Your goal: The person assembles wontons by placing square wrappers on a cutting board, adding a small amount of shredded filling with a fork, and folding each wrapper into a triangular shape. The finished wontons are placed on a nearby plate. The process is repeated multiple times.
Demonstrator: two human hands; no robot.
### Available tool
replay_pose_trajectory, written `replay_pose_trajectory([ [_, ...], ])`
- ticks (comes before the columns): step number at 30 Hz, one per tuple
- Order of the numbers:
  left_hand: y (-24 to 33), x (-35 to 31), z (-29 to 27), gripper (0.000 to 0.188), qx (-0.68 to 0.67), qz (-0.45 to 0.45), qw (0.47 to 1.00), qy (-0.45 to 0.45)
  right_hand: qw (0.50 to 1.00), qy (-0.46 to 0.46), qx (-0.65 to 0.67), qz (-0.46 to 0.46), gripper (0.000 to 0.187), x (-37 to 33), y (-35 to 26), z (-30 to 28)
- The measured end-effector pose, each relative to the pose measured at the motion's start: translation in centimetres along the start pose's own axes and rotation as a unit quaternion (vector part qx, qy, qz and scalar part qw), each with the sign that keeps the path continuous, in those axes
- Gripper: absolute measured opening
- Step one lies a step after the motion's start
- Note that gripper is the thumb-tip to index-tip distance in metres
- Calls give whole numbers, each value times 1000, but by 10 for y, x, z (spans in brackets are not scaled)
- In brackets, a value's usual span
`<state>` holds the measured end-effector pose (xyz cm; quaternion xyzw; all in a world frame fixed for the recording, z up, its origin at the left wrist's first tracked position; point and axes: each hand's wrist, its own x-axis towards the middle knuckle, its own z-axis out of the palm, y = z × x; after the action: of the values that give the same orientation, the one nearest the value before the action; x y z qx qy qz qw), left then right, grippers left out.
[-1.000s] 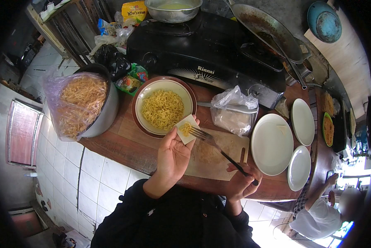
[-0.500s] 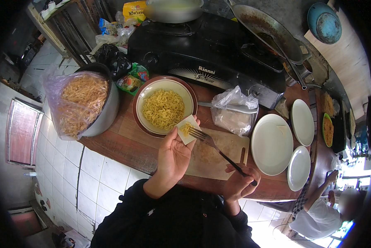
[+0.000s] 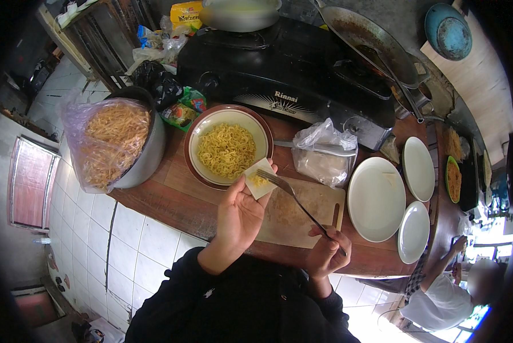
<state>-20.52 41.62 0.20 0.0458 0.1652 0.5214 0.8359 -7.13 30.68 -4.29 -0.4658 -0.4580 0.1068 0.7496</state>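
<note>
On the fingers of my left hand (image 3: 237,216) rests a pale square dough wrapper (image 3: 254,171), held at its edge by the thumb. A small heap of yellow noodles (image 3: 260,181) lies on the wrapper. My right hand (image 3: 326,252) is closed round the dark handle of a fork (image 3: 303,208), whose tines reach over the wrapper at the noodles. Just beyond my left hand stands a cream bowl with a brown rim (image 3: 191,122), holding more noodles (image 3: 225,150). Under the fork lies a wooden cutting board (image 3: 290,220).
White plates (image 3: 376,200) stand on the right of the table. A plastic bag with pale contents (image 3: 324,157) lies by a knife. Behind is a black stove (image 3: 256,74) with a wok (image 3: 370,40). A pot (image 3: 153,151) with bagged shreds stands left. Another person (image 3: 442,300) is at far right.
The fork has turned and its tines have shifted slightly up and left over the noodles. My right hand has moved a little left; my left hand stays in place.
</note>
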Motion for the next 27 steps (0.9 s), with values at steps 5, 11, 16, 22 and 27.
replay_pose_trajectory([
  [5, 5, 0, 1, 42, -11, -3, 1000, 0, 998, -9, 59, 19, 26, -3, 0, -2],
  [11, 9, -1, 2, 43, -6, 1, 1000, -6, 997, 1, 55, 45, 27, -1, 0, 1],
  [16, 13, -3, 2, 42, -42, -7, 999, -13, 997, -19, 65, 38, 26, 3, -1, 3],
  [22, 14, -4, 2, 41, -20, -4, 1000, -19, 998, -50, 23, 2, 26, 7, -2, 1],
  [27, 16, -4, 1, 41, -41, -3, 999, -16, 997, -73, 8, -17, 30, 10, -3, -1],
])
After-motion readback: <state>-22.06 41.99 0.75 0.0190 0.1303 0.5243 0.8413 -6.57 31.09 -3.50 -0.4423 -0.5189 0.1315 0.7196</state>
